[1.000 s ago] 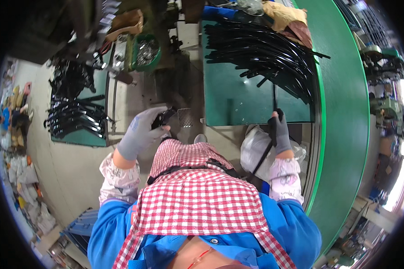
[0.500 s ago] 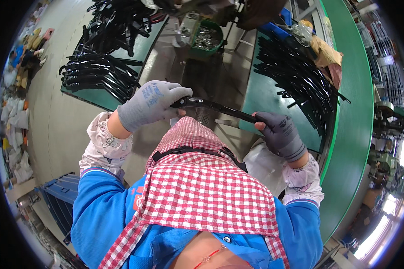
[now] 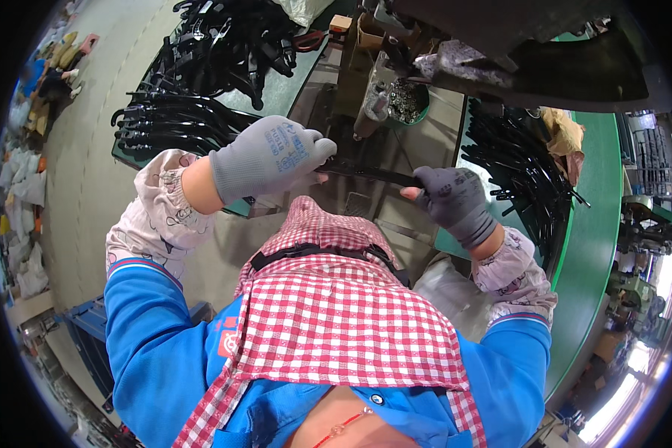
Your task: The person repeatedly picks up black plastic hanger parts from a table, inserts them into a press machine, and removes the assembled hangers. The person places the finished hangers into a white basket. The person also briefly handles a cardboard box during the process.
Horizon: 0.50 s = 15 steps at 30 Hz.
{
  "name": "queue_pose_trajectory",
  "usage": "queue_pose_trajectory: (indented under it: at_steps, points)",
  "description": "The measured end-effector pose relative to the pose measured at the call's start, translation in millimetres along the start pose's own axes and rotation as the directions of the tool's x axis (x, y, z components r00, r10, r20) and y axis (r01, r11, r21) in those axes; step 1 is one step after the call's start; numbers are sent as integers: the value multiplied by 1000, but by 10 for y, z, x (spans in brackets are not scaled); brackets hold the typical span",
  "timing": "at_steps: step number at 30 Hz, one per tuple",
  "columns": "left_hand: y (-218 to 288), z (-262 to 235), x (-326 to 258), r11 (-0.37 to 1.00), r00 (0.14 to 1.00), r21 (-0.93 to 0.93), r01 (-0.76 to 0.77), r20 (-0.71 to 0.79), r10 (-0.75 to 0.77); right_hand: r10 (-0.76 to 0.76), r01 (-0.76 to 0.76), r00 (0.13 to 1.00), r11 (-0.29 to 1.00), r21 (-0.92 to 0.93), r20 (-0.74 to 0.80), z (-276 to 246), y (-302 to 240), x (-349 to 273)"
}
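A slim, glossy black bar (image 3: pixel 372 174) spans the gap between my hands, in front of my checked apron. Its left end is gripped by my left hand (image 3: pixel 269 158), in a grey glove with the fingers closed; the hand covers that end. The bar's other end sits in my right hand (image 3: pixel 455 200), also in a grey glove and closed, with a bare thumb tip showing. Beyond the bar stands a dark machine (image 3: pixel 455 67), and a green bin of small metal parts (image 3: pixel 408 103) is beside it.
To the left, a green-topped table carries bent black bars (image 3: pixel 179 125) and a heap of black parts (image 3: pixel 224 48). A pile of black rods (image 3: pixel 511 153) lies on the right table, near brown paper (image 3: pixel 564 138). A long green bench (image 3: pixel 597 224) runs along the right.
My view has shifted, bringing the machine further into sight. Both hands still hold the bar; its far side now looks darker. My left hand appears slightly higher and nearer the view.
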<state>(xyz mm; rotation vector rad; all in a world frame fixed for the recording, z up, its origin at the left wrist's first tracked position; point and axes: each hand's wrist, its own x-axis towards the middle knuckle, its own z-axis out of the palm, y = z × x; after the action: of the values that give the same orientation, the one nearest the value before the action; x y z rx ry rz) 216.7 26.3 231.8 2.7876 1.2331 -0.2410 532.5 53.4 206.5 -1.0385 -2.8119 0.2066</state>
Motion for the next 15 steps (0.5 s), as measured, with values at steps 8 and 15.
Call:
queue_pose_trajectory:
  at_steps: [8,15]
  points:
    - [-324,-101,343,985,952,95,-141,-259,162,159,-154,983,986,-61,93,-257,153,138]
    - [-641,-284,687,992,920,35,-121,-371,126,75,-131,974,956,-263,-211,-538,345,394]
